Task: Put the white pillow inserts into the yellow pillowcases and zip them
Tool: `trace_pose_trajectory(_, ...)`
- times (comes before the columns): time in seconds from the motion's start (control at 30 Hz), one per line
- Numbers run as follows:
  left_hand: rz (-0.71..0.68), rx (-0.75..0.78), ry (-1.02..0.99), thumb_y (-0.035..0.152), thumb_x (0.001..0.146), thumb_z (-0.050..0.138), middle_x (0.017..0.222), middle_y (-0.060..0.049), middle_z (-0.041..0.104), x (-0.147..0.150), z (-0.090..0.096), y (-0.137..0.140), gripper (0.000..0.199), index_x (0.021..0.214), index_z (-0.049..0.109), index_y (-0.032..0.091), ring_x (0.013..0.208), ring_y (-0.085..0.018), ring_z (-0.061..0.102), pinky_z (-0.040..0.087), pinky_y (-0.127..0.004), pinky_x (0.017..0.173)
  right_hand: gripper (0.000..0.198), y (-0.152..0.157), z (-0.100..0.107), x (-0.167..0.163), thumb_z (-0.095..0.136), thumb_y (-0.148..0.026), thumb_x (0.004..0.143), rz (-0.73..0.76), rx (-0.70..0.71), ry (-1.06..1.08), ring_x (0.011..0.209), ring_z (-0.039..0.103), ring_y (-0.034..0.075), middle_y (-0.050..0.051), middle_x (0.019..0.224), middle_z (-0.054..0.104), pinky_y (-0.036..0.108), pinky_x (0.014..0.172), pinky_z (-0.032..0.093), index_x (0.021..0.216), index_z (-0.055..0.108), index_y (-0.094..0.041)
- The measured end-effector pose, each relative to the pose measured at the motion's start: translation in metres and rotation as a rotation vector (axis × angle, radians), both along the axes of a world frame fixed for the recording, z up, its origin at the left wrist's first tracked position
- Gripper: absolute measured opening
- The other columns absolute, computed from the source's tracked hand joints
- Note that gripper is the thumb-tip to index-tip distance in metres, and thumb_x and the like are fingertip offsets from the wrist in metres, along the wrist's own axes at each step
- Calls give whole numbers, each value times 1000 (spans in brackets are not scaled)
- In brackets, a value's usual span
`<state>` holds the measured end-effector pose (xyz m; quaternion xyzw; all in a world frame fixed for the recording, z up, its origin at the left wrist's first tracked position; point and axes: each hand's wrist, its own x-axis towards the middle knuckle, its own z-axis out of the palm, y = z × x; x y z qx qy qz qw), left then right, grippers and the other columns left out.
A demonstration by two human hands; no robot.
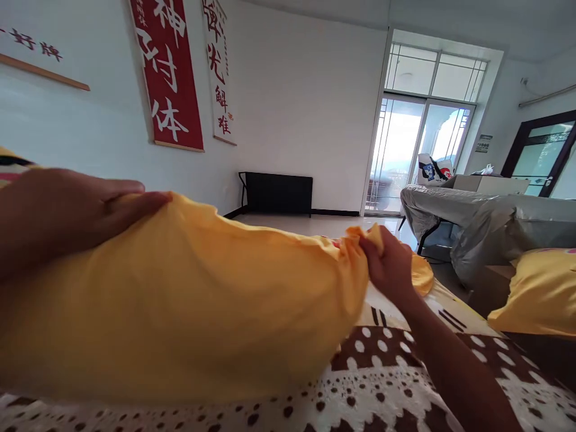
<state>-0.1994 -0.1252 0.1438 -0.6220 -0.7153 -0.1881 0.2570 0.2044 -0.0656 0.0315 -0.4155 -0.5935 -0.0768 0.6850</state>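
A yellow pillowcase (216,300) is stretched between my hands and fills the lower left of the head view. It looks full, but whatever is inside is hidden. My left hand (85,210) grips its upper edge at the left, thumb and fingers pinched on the cloth. At the right corner, my right hand (389,264) is closed in a fist around bunched fabric, with a fold poking out above it. Below hangs a brown and cream patterned blanket (373,384) spread over the bed. A bit of yellow cloth (422,274) lies just behind my right wrist.
Another yellow pillow (546,291) sits at the right edge. Beyond it, plastic sheeting (477,216) covers furniture carrying a box (490,183). A black panel (279,193) stands against the far wall beside the glass door (398,150). Calligraphy scrolls (168,78) hang on the left wall.
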Motion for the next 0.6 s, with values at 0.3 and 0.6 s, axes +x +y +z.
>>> trace_pose_trajectory(0.3,-15,-28,18,47,91,18,70,-2,58,-18,-70,25,50,70,53,19,68,-18,49,29,-24,63,42,55,3,-1,52,-50,83,218,-31,141,53,27,8,-7,54,29,22,47,25,59,36,-20)
trace_pose_trajectory(0.6,-526,182,169,46,91,33,117,-13,59,167,-43,57,51,123,49,11,110,-27,52,37,-39,92,38,61,1,1,53,-49,82,242,-74,224,53,29,8,-7,55,32,22,46,24,62,41,-19)
